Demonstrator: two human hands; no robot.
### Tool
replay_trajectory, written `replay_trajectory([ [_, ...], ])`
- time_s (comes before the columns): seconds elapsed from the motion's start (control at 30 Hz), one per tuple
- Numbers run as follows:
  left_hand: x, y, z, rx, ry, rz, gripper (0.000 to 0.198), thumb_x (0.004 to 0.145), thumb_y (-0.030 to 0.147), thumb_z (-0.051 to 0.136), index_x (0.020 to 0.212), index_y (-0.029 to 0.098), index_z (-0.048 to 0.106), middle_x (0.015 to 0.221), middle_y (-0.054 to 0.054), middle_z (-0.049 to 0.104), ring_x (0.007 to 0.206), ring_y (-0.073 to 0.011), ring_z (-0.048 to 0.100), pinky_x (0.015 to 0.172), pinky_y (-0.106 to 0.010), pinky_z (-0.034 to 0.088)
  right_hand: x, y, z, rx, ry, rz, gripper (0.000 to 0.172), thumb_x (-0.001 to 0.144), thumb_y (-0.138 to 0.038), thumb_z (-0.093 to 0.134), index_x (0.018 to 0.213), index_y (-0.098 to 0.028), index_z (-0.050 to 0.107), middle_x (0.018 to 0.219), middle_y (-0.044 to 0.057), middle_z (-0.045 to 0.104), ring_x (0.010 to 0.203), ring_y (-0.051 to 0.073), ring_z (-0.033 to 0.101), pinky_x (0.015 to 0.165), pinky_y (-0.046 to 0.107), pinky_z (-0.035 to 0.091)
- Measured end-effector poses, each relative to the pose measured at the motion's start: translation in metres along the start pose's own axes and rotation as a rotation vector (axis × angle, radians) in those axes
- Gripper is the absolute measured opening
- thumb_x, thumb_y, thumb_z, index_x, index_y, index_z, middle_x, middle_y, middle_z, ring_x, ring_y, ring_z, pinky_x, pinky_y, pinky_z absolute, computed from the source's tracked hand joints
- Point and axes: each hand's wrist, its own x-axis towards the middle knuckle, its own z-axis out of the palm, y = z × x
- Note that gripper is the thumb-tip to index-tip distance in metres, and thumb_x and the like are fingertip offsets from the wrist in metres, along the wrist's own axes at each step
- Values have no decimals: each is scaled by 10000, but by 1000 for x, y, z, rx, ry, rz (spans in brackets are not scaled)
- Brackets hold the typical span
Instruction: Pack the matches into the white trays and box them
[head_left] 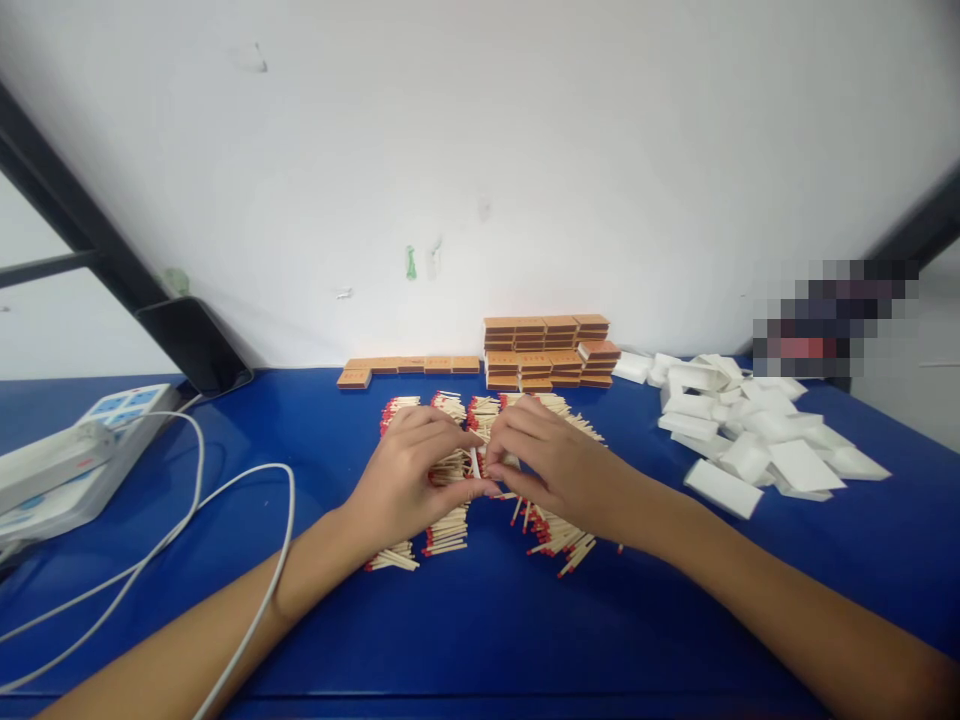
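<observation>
Between my hands, above the match piles, is a small white matchbox tray [475, 463], mostly hidden by my fingers. My left hand [412, 460] grips it from the left, thumb below and fingers above. From the right, my right hand [551, 460] closes its bent fingers on the tray's other end; whether matches are also in its fingertips is hidden. Under and around both hands lie red-tipped wooden matches [448, 530], sorted in rows on the left. A looser, fanned-out heap of matches [562, 540] lies on the right, partly beneath my right hand.
Stacked orange-brown matchboxes [536, 360] stand against the wall, with a low row of matchboxes [409, 365] to their left. White empty trays [757, 425] are heaped at right. A power strip [112, 450], a black phone [196, 345] and a white cable [289, 500] occupy the left; the cable crosses my left forearm.
</observation>
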Motion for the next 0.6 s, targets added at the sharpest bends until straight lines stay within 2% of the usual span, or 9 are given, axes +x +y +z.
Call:
replay_trajectory([
  [0.1,1,-1,-1,12,35,-6,394,869,513,844,1095,205,750,934,-49,790,926,-237,707,899,-413,511,-2,10,-7,-76,69,35,168,1074,-221,528,949,-206,639,946,62,658,932,235,537,882,408,465],
  [0.2,0,-4,-1,55,96,-59,384,863,505,853,1079,204,751,965,-56,793,927,-241,707,874,-416,513,-10,35,-13,-145,121,114,175,1070,-191,513,1017,-200,680,972,80,660,963,251,553,873,413,477],
  [0.37,-2,-11,-2,90,108,-162,373,867,515,850,1054,208,751,978,-59,789,925,-247,699,835,-417,519,-22,73,-11,-188,-32,220,153,1008,-178,616,1108,-218,725,1015,87,659,1042,276,567,893,419,488],
  [0.47,-3,-11,-1,93,105,-157,383,859,508,861,1064,202,755,984,-59,791,929,-245,699,841,-416,519,-23,78,-6,-171,-106,253,89,1006,-194,635,1019,-200,723,982,88,652,1015,271,556,879,413,476],
  [0.6,-2,-8,-1,94,108,-125,376,847,478,880,1079,210,755,1003,-53,802,956,-247,708,867,-419,518,-21,75,-2,-158,-123,273,121,1004,-174,601,902,-193,664,959,88,656,974,257,548,844,392,467],
])
